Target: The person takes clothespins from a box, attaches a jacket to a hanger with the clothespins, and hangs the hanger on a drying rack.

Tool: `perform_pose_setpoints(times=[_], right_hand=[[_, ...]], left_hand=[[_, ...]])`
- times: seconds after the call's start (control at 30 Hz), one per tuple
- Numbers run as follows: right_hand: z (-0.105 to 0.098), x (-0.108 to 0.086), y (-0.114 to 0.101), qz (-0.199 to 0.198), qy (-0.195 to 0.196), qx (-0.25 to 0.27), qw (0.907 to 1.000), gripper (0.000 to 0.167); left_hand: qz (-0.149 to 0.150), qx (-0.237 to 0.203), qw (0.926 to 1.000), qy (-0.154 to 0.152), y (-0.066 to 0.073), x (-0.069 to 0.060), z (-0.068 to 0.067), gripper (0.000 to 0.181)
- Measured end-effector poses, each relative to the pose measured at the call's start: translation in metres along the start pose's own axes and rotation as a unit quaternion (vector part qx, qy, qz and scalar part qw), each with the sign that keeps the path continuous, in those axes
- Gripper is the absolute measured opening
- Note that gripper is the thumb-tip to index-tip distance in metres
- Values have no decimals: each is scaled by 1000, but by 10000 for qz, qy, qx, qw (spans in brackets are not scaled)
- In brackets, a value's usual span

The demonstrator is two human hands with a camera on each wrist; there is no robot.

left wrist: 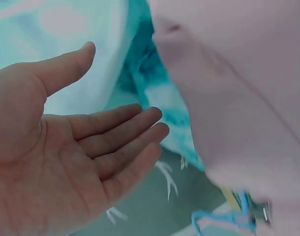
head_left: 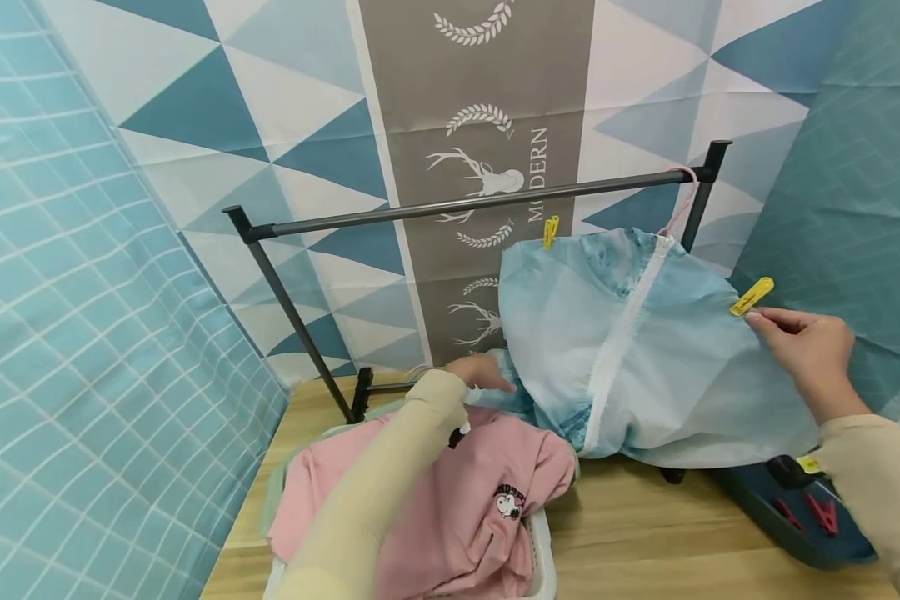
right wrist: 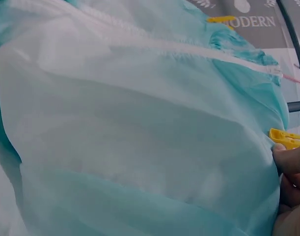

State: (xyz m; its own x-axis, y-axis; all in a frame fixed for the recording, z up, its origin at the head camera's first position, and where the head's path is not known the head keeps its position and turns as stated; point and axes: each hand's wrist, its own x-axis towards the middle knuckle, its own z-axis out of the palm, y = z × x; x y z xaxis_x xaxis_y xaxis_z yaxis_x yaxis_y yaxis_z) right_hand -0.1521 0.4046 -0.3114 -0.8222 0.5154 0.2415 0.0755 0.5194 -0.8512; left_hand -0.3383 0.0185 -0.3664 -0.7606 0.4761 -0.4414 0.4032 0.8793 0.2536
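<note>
A thin light-blue and white jacket [head_left: 645,350] with a white zip strip hangs from a pink hanger [head_left: 686,204] on the dark rack. One yellow clothespin [head_left: 551,232] grips its left shoulder, another yellow clothespin [head_left: 752,297] its right side. My right hand [head_left: 810,346] pinches the jacket's edge just below that second clothespin; the right wrist view shows the thumb on the fabric. By the jacket's lower left part is my left hand [head_left: 480,371]. The left wrist view shows the left palm [left wrist: 56,162] with fingers extended, holding nothing; whether they touch the fabric I cannot tell.
A pink garment [head_left: 435,500] with a small cartoon print is heaped over a white basket [head_left: 543,558] in front of the rack [head_left: 457,204]. On the wooden table's right, a dark blue tray [head_left: 787,525] holds red clothespins [head_left: 821,512]. Patterned cloth covers the walls.
</note>
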Motion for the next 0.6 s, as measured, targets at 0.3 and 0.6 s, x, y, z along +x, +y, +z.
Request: perform_pose_setpoints(times=[0.3,0.6], right_hand=[[6,6,2,-872,388,-599,9936,21],[21,9,28,-999,1363,-750,9828,54]], left_hand=[[300,-102,9963,805,-39,-96,-19,40],[-333,-812,9824,1649,-110,-162,9,33]])
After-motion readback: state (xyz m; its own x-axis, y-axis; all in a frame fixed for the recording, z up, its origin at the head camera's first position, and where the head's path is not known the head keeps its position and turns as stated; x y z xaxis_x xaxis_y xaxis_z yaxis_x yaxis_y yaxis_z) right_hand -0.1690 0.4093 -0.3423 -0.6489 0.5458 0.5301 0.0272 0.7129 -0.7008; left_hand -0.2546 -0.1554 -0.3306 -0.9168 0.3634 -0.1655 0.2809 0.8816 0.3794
